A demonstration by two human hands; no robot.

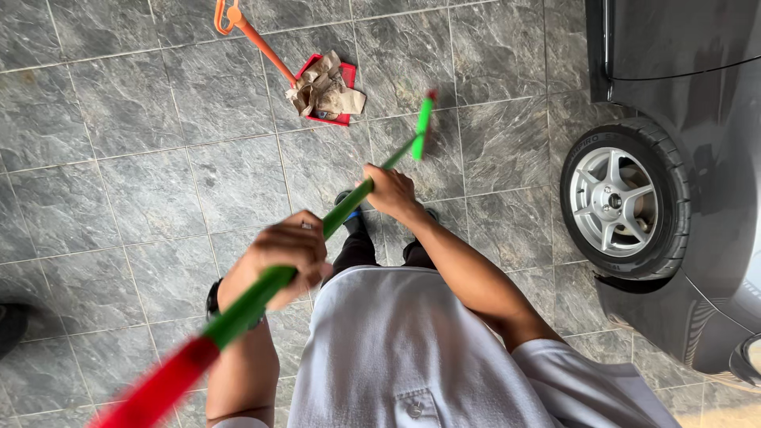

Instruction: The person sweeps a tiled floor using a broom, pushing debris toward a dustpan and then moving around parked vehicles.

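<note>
Both hands grip a green broom handle [349,204] held on a slant across a grey tiled floor [119,174]: the left hand [279,252] is wrapped tight around the shaft low in the view, near where the green gives way to a red end [162,388], and the right hand [390,190] is closed around it farther along, arm stretched forward. The handle runs away from the body toward a dustpan [333,87], red with a long orange handle [252,38], which lies on the tiles ahead with a heap of crumpled brown paper [325,91] already sitting in it. Judging by that load and by tiles that show no loose litter around the feet, the sweeping looks well advanced, with the pan not yet lifted or emptied. Much is hard to read: the far tip of the handle and its red near end are smeared by motion, and the brush head cannot be made out at all. The shoes [351,215] show only in part behind the shaft and right hand. A dark car [697,87] stands to the right, cut by the frame, one wheel [622,200] in view. A dark shape at the left edge is too cropped to tell.
</note>
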